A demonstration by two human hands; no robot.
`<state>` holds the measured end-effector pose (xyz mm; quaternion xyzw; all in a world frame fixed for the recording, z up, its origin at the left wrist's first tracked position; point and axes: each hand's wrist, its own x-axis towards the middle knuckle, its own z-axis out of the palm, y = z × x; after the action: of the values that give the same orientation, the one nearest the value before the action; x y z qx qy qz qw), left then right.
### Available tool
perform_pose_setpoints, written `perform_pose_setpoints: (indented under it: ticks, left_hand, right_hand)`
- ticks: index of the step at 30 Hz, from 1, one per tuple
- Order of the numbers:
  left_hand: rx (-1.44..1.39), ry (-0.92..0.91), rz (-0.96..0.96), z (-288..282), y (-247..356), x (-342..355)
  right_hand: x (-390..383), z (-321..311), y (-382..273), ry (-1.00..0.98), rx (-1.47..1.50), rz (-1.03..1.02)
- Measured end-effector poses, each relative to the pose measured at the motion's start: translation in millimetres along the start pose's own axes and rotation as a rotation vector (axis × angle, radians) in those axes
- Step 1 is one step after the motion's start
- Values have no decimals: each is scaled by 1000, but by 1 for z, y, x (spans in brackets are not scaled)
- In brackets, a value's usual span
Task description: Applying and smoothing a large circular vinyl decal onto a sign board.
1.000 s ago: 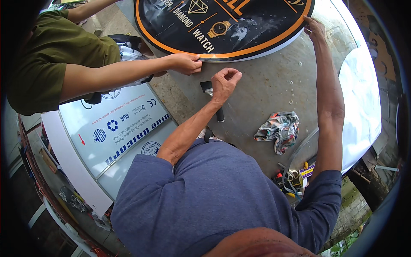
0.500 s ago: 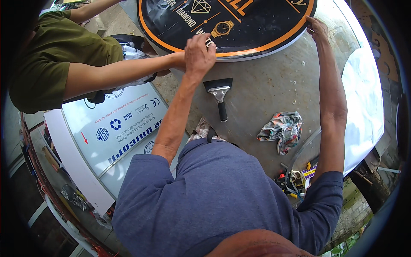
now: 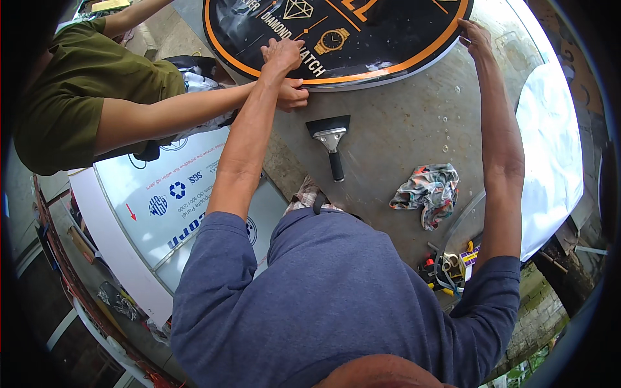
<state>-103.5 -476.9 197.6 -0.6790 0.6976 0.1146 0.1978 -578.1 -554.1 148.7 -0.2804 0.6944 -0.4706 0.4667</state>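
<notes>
A round black sign with an orange rim and printed pictures lies at the far end of a grey work surface. My left hand rests fisted on the sign's near edge, fingers curled on the rim. My right hand grips the sign's right edge. A co-worker in an olive shirt reaches in from the left; that person's hand presses the rim just under my left hand.
A black-handled scraper lies on the grey surface below the sign. A crumpled patterned rag sits to its right. White printed panels lie at left, a white sheet at right, small tools near my right elbow.
My left hand rose from above the scraper to the sign's near rim, over the co-worker's hand, and the scraper came into full view. My right hand stayed on the right edge.
</notes>
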Motion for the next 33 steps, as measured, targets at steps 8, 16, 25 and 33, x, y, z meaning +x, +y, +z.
perform_pose_setpoints:
  ticks: [8, 16, 25, 33]
  left_hand:
    - [60, -11, -2, -1, 3, -14]
    - [118, -119, 67, -1, 1, -13]
    - [155, -61, 151, 4, -3, -14]
    - [240, -33, 243, 9, 8, -28]
  right_hand:
    - [-10, 3, 1, -18, 12, 21]
    - [-10, 0, 8, -7, 11, 9]
    - [12, -4, 29, -29, -63, -46]
    - [12, -7, 34, -9, -72, -48]
